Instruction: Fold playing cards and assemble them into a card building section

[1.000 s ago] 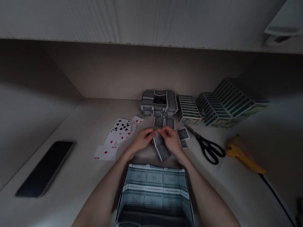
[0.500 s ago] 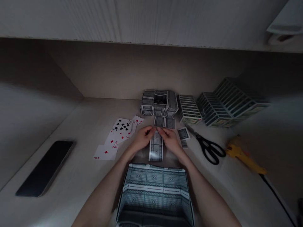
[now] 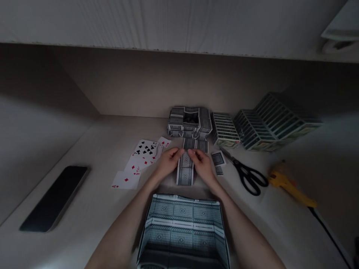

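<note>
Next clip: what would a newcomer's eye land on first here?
The left hand and right hand meet in the middle, pinching the far end of a card strip of patterned backs. Nearest the camera sits a large panel of the same backs. Face-up cards fan out to the left; scissors and a yellow tool lie to the right.

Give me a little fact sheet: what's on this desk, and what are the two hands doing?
left hand: pinches top of card strip
right hand: pinches the same strip
left of hands: face-up cards, phone
right of hands: scissors, yellow tool
behind: card box
</note>
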Action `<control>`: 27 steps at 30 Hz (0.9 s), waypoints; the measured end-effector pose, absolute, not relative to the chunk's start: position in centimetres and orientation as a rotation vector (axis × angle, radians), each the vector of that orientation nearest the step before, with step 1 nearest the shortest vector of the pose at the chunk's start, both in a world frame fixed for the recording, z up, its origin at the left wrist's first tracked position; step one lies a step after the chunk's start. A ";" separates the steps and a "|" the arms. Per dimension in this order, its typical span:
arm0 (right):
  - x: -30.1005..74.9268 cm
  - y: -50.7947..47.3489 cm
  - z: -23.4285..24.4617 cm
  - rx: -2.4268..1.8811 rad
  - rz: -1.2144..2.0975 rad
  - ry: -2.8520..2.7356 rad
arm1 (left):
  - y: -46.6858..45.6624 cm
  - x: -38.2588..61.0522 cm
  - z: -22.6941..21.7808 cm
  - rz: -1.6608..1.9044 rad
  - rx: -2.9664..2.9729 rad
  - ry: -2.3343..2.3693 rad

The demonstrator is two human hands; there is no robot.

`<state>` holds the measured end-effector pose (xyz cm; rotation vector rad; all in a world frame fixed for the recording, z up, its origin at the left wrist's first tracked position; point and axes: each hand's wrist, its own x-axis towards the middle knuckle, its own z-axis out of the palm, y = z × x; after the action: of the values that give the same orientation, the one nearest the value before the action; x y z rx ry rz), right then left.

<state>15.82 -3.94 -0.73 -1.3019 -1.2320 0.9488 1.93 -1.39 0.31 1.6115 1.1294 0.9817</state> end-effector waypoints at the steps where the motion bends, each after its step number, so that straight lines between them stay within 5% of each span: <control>1: 15.8 -3.9 -0.6 -1.288 0.991 -1.217 | -1.3 1.9 0.3 0.999 1.578 1.138; 27: 16.2 -4.2 -0.7 -1.229 1.140 -1.354 | -1.1 1.1 0.4 1.279 1.475 1.120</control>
<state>16.21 -4.24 -0.65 -1.2292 -1.3538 1.1398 1.11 -1.06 0.35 1.4748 1.1202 1.2793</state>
